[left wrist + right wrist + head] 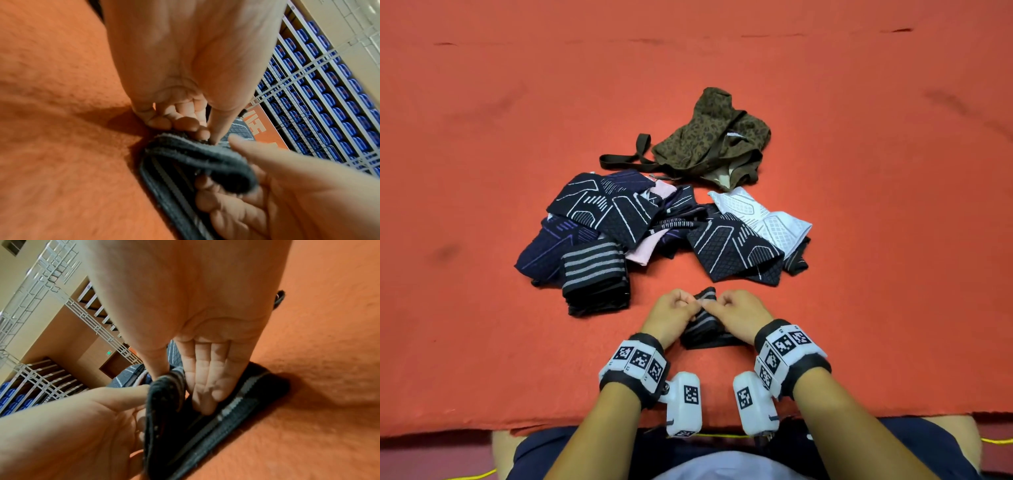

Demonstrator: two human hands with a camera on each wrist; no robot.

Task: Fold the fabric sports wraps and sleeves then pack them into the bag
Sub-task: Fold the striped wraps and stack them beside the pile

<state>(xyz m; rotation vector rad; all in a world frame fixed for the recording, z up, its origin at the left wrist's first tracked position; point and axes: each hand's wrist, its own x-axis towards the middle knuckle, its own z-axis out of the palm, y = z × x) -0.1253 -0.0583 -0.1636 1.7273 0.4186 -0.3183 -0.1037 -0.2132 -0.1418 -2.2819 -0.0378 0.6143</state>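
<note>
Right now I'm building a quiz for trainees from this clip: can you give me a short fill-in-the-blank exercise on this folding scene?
1. Both hands, left hand and right hand, pinch one black wrap with ____ stripes.
2. The brown patterned bag lies on the ____ side of the unfolded pile from the person.
3. The whole surface is covered by ____ felt.
4. A folded striped stack sits to the ____ of the hands.

Missing words: grey; far; orange; left

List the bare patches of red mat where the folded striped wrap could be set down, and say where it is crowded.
Bare mat lies left of the hands; more lies right of the white sleeve. The pile and the camouflage bag crowd the middle.
</note>
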